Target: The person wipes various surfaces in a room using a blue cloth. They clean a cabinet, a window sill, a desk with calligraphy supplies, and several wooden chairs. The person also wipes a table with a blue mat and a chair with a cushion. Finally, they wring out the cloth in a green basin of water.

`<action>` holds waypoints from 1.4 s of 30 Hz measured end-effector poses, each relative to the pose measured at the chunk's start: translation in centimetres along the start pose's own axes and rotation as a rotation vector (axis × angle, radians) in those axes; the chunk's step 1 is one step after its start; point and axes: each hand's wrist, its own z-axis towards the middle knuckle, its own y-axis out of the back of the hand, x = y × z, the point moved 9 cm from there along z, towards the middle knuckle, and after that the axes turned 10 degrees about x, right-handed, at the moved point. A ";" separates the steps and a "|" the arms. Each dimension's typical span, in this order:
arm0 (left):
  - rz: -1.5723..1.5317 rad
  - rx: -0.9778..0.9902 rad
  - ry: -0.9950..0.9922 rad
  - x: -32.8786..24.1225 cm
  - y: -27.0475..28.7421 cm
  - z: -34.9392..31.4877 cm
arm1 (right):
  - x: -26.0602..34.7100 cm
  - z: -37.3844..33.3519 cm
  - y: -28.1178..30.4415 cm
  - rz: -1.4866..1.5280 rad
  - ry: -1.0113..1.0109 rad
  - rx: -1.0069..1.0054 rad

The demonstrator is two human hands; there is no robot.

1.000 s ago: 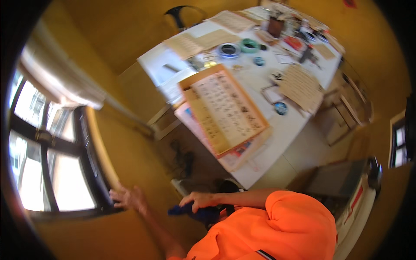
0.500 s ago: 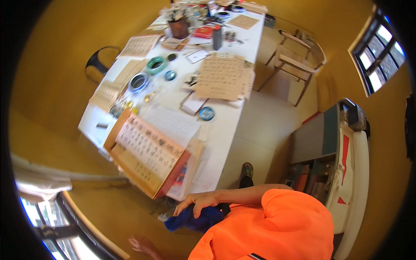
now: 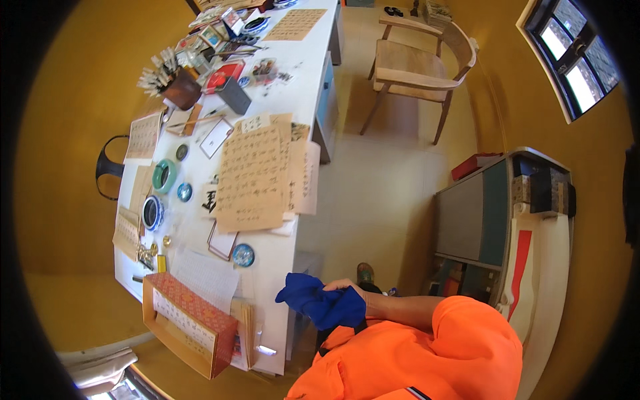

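A bunched blue cloth [image 3: 319,301] is held by my right hand [image 3: 348,287], whose fingers are closed around it. The hand and cloth are beside the right edge of the long white table [image 3: 270,307], in front of my orange shirt. Nearest to the cloth on the table are a round blue tin [image 3: 243,255] and a stack of thin booklets [image 3: 244,333]. An open patterned box [image 3: 193,303] with handwritten sheets in it stands at the table's near end. My left hand is out of view.
Handwritten brown sheets [image 3: 250,180], a green ring-shaped dish [image 3: 164,175], a blue-and-white bowl [image 3: 153,212] and a brush pot [image 3: 181,90] stand on the table. A wooden chair [image 3: 410,63] is beyond its right side. A grey cabinet [image 3: 470,217] stands at the right.
My view has turned, so the table appears further left. The right hand has carried the blue cloth from the table's near end to its right side. My left hand has left the view.
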 end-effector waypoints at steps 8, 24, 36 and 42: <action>0.083 0.241 -0.282 -19.4 -1.7 12.4 | 13.6 -9.2 -3.7 -0.412 0.417 -0.361; 0.568 0.686 -0.512 -59.0 -12.6 34.8 | 44.7 -20.2 -18.5 -0.675 1.116 -0.421; 0.590 0.659 -0.431 -77.8 -19.4 41.2 | 62.8 -27.7 -23.3 -0.141 1.061 -0.011; 0.464 0.639 -0.521 -83.4 -20.1 41.3 | 69.5 -26.9 -29.0 -0.428 0.877 -0.118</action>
